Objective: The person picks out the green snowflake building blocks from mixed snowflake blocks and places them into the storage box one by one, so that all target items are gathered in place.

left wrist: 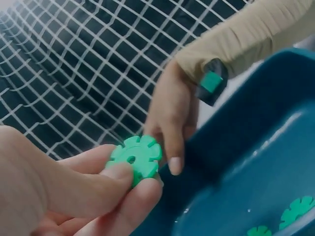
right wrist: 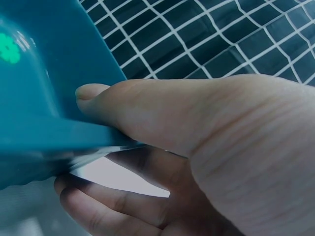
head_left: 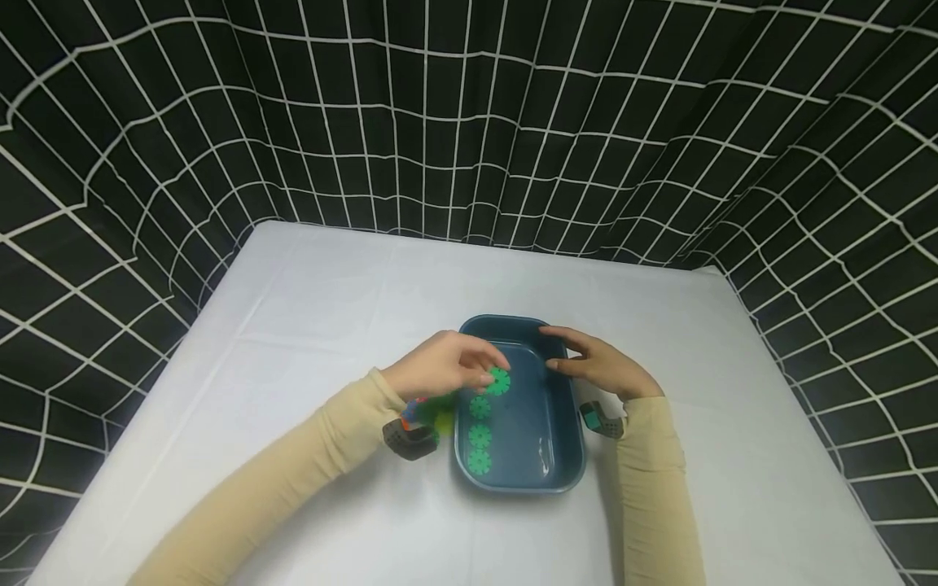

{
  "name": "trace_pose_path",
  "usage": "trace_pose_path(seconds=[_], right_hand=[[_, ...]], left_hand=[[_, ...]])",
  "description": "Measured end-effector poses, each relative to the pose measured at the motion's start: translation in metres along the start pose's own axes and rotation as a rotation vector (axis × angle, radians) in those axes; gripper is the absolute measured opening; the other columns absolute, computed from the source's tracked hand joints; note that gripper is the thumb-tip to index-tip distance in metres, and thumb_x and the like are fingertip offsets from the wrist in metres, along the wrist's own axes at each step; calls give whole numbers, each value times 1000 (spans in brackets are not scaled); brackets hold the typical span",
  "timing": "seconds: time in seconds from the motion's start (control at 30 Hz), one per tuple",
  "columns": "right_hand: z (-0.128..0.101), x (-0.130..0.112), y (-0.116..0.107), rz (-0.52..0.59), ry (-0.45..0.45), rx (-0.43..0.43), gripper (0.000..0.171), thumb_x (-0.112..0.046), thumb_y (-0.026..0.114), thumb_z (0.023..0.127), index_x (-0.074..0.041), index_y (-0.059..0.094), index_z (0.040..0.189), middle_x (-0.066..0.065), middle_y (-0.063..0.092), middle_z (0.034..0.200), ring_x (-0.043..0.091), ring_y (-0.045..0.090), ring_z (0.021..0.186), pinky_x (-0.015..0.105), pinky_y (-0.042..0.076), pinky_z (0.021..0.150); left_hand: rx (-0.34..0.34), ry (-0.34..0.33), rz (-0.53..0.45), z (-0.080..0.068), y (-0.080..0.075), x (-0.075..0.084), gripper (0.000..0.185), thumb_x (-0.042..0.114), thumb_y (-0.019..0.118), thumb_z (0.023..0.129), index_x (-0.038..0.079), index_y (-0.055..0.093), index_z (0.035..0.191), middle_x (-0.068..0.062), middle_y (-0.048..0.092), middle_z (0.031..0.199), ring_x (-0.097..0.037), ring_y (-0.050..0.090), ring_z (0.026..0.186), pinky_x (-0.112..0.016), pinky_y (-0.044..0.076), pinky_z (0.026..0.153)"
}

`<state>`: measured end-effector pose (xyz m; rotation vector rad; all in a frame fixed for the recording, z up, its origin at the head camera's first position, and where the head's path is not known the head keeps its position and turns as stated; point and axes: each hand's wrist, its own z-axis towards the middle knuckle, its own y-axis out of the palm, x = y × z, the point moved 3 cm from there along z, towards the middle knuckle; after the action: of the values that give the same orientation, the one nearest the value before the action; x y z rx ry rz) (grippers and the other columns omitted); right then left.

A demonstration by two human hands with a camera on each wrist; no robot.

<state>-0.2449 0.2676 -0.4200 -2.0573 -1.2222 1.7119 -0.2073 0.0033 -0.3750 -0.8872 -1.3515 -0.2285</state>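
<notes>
My left hand (head_left: pixel 443 365) pinches a green notched plastic disc (left wrist: pixel 144 156) between thumb and fingers, above the left side of a blue basin (head_left: pixel 520 427). A small hole shows in the disc's middle. On the basin floor, several green notched discs (head_left: pixel 479 435) lie in a row along the left wall. At the basin's right side, my right hand (head_left: pixel 604 366) holds the rim, the thumb (right wrist: pixel 103 101) inside the wall and the other fingers outside and below it.
Left of the basin, a blurred group of coloured pieces (head_left: pixel 442 415) is partly hidden by the left wrist and its dark wrist device (head_left: pixel 410 439). A white cloth (head_left: pixel 315 301) covers the table. Black curtains with a white grid (head_left: pixel 469 122) surround its back and sides.
</notes>
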Motion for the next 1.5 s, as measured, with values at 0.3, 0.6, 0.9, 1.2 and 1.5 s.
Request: trace_pose_path(seconds=[0.3,0.6,0.9,1.2,1.5], right_hand=[[-2,1,-1,15,-8,2,57,-36,67,88,-37,44,140,4,29,156,33,22,144,63,25,108],[0,-2,-3,-1,-21,10,55,-35,66,89,-37,45,140,2,31,155,32,23,144,63,23,109],[3,-1,-2,-3,-36,2,57,-36,67,88,-34,45,141,5,30,155,33,22,144,63,23,109],[2,-3,-1,-2,-49,-1,57,-38,67,88,-32,45,141,5,30,155,34,21,144,64,21,109],[1,-4,-2,0,-43,7,57,-35,67,89,-32,45,141,6,32,154,33,22,144,63,22,110]], left_hand=[[-334,-16,271,28,28,-1,37,-6,62,81,9,70,113,-3,70,95,-9,62,87,-21,50,74],[-496,-104,375,38,59,-10,34,-3,69,77,10,73,108,4,68,89,-4,56,81,-17,48,73],[-550,-62,446,35,70,-11,30,-4,69,78,9,74,104,2,71,89,-2,57,77,-15,47,71],[-586,-24,480,31,77,-8,28,-3,67,80,12,76,102,3,72,92,-2,58,79,-14,47,74],[-602,6,532,26,77,-2,27,6,66,85,15,74,110,6,72,106,-2,62,96,-17,48,86]])
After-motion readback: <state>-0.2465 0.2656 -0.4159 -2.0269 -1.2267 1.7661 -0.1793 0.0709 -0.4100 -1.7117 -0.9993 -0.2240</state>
